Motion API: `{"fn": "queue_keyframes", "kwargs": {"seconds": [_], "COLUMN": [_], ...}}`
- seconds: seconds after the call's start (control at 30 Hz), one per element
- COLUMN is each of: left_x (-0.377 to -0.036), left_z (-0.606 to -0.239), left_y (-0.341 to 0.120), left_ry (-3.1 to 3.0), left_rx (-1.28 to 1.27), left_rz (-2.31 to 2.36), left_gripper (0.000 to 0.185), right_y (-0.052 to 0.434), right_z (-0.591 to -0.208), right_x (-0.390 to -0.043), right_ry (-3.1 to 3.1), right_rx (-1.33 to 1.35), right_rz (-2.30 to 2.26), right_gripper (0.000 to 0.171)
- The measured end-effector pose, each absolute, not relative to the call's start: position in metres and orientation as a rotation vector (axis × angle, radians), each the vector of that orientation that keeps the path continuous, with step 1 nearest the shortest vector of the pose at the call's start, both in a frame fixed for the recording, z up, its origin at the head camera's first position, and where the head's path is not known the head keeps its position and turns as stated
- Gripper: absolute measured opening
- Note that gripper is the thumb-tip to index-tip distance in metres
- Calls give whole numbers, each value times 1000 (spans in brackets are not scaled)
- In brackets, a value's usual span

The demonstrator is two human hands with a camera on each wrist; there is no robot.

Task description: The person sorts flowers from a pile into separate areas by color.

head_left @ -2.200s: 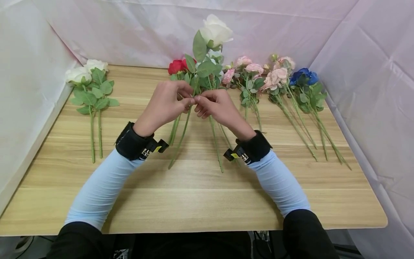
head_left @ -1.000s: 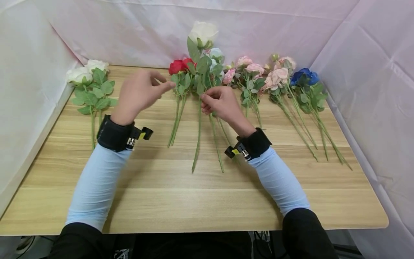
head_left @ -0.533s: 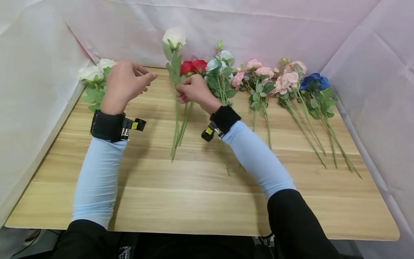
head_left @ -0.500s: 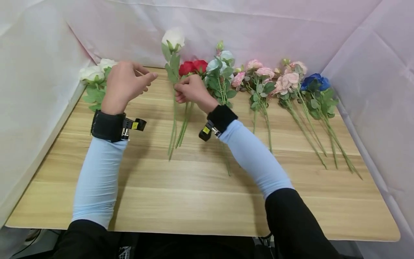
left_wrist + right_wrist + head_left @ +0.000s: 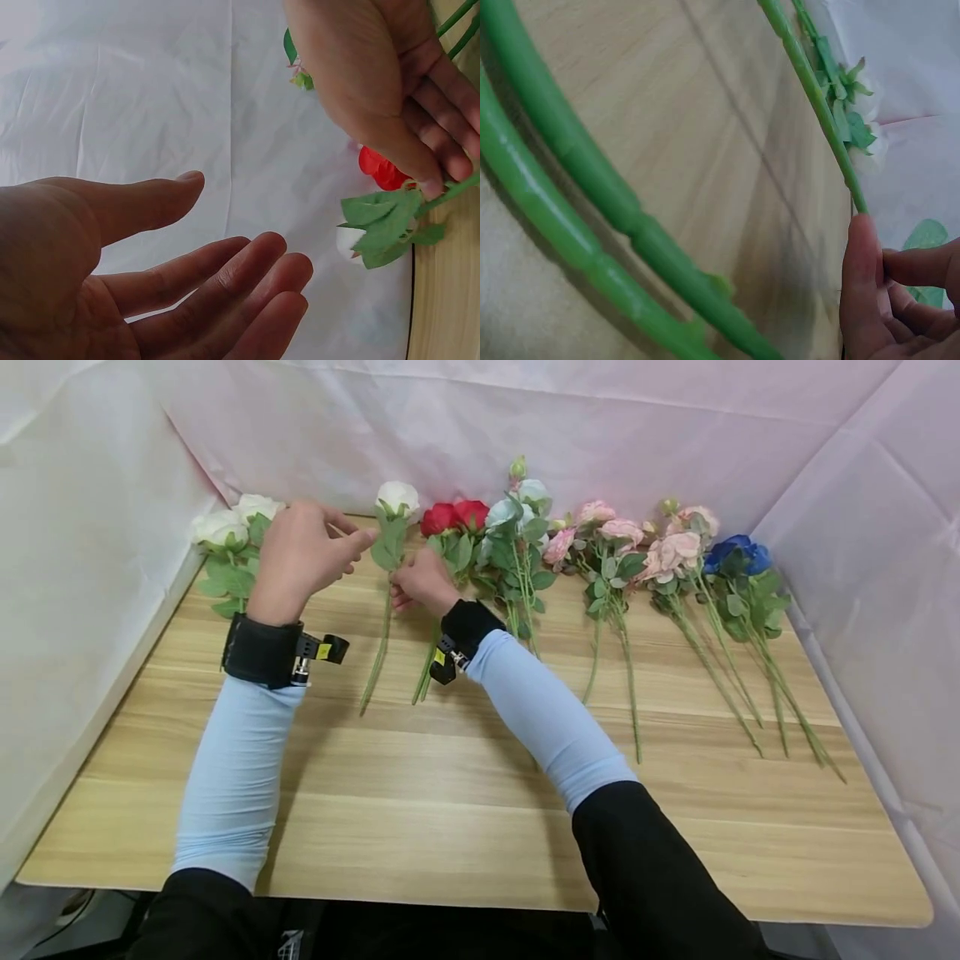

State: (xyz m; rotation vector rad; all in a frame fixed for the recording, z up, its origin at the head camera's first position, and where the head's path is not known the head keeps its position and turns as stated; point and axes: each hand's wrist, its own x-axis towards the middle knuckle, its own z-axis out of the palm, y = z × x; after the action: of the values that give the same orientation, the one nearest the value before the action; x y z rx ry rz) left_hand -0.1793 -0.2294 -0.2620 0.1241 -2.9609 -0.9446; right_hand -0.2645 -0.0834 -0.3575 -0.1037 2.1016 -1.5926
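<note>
In the head view a single white rose with green leaves lies near the back of the table, left of the red roses. My right hand pinches its stem just below the leaves. The right wrist view shows thumb and finger on that stem. My left hand hovers to the left with fingers loosely extended and nothing in them, as the left wrist view of the hand confirms. It partly covers two white roses at the far left.
To the right lie red roses, pale blue flowers, pink flowers, peach-pink flowers and blue flowers, stems toward the front. White cloth walls the back and sides of the wooden table.
The left hand has let go of the white rose and drawn left. The right hand has carried the rose leftward past the red roses and lowered it toward the table.
</note>
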Motion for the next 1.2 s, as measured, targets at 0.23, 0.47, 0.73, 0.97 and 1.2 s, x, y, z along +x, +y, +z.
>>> {"fn": "queue_keyframes", "kwargs": {"seconds": [0.23, 0.47, 0.73, 0.97, 1.2], "left_x": [-178, -178, -174, -172, -168], "left_z": [-262, -259, -257, -257, -260], "left_y": [-216, -212, -214, -210, -201], "left_ry": [-2975, -2979, -2949, -2983, -3008], "left_rx": [83, 67, 41, 31, -38], "left_rz": [-960, -963, -957, -936, -857], "left_gripper": [51, 50, 50, 49, 52], "right_y": [-76, -71, -63, -32, 21], "right_z": [-365, -364, -352, -332, -309], "right_x": [-265, -262, -254, -245, -225], "right_ry": [2174, 2202, 2237, 2267, 2279], "right_rx": [-115, -179, -299, -402, -517], "right_rz": [-1499, -1479, -1399, -1401, -1428], "right_gripper": [16, 19, 22, 27, 17]}}
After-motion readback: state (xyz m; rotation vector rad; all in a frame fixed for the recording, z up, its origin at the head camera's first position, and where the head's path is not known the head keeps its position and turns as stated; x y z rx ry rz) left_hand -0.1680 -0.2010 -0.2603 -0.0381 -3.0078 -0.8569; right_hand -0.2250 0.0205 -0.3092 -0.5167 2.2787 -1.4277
